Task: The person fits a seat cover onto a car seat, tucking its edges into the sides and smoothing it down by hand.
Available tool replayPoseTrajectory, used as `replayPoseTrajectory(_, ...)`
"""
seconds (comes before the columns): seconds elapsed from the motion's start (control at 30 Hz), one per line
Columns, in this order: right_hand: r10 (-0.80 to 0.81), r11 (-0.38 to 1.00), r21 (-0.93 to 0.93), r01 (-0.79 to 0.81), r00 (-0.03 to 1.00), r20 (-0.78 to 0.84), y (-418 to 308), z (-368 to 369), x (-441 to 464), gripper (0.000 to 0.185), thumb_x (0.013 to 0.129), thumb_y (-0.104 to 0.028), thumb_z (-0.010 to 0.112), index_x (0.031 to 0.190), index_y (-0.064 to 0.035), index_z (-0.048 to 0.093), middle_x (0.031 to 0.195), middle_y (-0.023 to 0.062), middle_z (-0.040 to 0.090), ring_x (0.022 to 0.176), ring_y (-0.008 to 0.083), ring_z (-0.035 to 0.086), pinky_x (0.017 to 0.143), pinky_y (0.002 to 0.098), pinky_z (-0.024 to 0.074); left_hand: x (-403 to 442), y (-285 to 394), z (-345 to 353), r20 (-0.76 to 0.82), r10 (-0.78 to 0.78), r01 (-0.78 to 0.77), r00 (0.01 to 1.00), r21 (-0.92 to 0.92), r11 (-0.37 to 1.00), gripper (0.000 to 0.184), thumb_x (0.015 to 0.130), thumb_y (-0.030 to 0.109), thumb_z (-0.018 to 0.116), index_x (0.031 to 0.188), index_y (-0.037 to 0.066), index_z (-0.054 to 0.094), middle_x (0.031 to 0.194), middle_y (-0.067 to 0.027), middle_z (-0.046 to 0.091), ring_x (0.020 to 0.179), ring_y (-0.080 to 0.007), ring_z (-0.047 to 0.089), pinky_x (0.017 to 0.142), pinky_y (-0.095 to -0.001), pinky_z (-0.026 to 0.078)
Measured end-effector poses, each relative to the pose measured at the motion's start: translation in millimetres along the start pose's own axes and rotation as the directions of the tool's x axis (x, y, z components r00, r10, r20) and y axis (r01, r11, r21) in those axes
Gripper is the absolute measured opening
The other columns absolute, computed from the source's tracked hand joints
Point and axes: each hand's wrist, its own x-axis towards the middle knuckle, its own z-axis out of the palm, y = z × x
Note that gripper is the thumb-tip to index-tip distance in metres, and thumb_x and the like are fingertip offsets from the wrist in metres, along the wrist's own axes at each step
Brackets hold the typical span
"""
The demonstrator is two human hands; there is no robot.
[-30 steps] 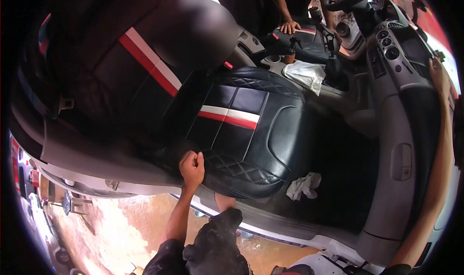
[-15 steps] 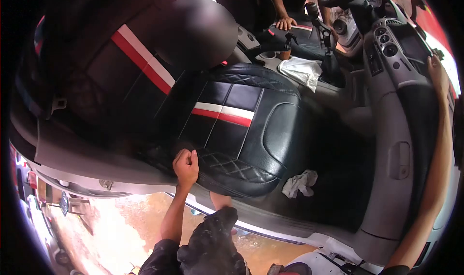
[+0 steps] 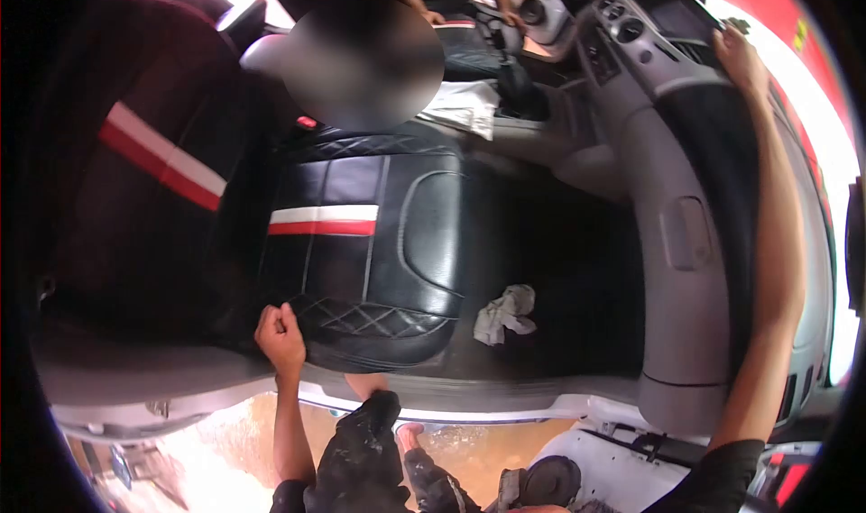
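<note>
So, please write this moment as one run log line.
left hand: curled, beside seat cushion | right hand: on dashboard | crumpled cloth: footwell floor | white cloth: centre console

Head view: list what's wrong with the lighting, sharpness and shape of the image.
Head view: fisheye distortion, black corners, the dashboard bowed; glare bleaches the area beyond the right hand and part of the ground outside; the footwell sinks into near-black shadow; bright sheen on the seat cushion; a round blurred patch hides whatever is behind it.
</note>
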Motion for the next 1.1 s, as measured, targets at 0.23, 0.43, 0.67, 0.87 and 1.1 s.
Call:
replayPoseTrajectory(0.23, -0.015, 0.999, 0.035, 0.016, 0.999, -0.042, 9.9, 8.6, 2.8, 0.040, 0.096, -0.048, 0.059, 0.106, -0.0111, 0.071, 0.103, 0.0152, 0.076, 0.100, 0.0350, 0.072, 0.087, 0.0463, 0.0550, -2.4, -9.6, -0.2, 0.037, -0.030, 0.031, 0.999, -0.008, 0.999, 0.039, 0.097, 0.005, 0.063, 0.070, 0.000, 0.035, 0.065, -0.0077, 0.030, 0.057, -0.0175, 0.027, 0.054, -0.0380, 0.023)
replayPoseTrajectory(0.43, -0.045, 0.999, -0.001, 0.045, 0.997, -0.055, -2.0, -1.6, -4.0, 0.039, 0.096, -0.047, 0.060, 0.101, -0.0101, 0.070, 0.103, 0.0160, 0.076, 0.099, 0.0365, 0.072, 0.085, 0.0479, 0.0550, -5.2, -5.8, 0.3, 0.042, -0.067, 0.066, 0.997, 0.009, 0.998, 0.039, 0.098, 0.005, 0.062, 0.070, 0.000, 0.035, 0.065, -0.0074, 0.031, 0.058, -0.0203, 0.028, 0.055, -0.0390, 0.024)
replayPoseTrajectory(0.67, -0.017, 1.000, 0.024, 0.019, 0.998, -0.069, -8.1, -6.5, -12.5, 0.040, 0.096, -0.047, 0.059, 0.096, -0.0080, 0.069, 0.088, 0.0209, 0.073, 0.087, 0.0414, 0.071, 0.079, 0.0507, 0.0548, 1.0, 0.7, -3.0, -0.099, 0.042, -0.022, 0.994, 0.199, 0.980, 0.008, 0.096, 0.007, 0.064, 0.092, 0.002, 0.058, 0.089, -0.0082, 0.053, 0.084, -0.0236, 0.051, 0.076, -0.0375, 0.042)
replayPoseTrajectory(0.87, -0.062, 0.992, 0.102, 0.079, 0.986, -0.157, -2.9, 6.3, -4.9, 0.036, 0.096, -0.040, 0.063, 0.089, -0.0049, 0.066, 0.082, 0.0203, 0.071, 0.078, 0.0382, 0.070, 0.073, 0.0471, 0.0543, -5.6, 5.9, -21.4, -0.012, -0.095, 0.094, 0.995, 0.301, 0.949, 0.007, 0.088, 0.001, 0.064, 0.091, 0.003, 0.059, 0.095, -0.0134, 0.057, 0.098, -0.0332, 0.056, 0.090, -0.0457, 0.044)
replayPoseTrajectory(1.1, -0.064, 0.992, 0.094, 0.080, 0.985, -0.163, 1.0, 9.2, -2.6, 0.035, 0.096, -0.040, 0.063, 0.090, -0.0053, 0.067, 0.082, 0.0200, 0.071, 0.079, 0.0373, 0.071, 0.075, 0.0459, 0.0549, 0.1, 7.3, -34.9, 0.067, -0.040, 0.015, 0.997, 0.333, 0.943, 0.007, 0.087, 0.001, 0.066, 0.086, 0.001, 0.059, 0.091, -0.0133, 0.060, 0.091, -0.0341, 0.058, 0.087, -0.0456, 0.045)
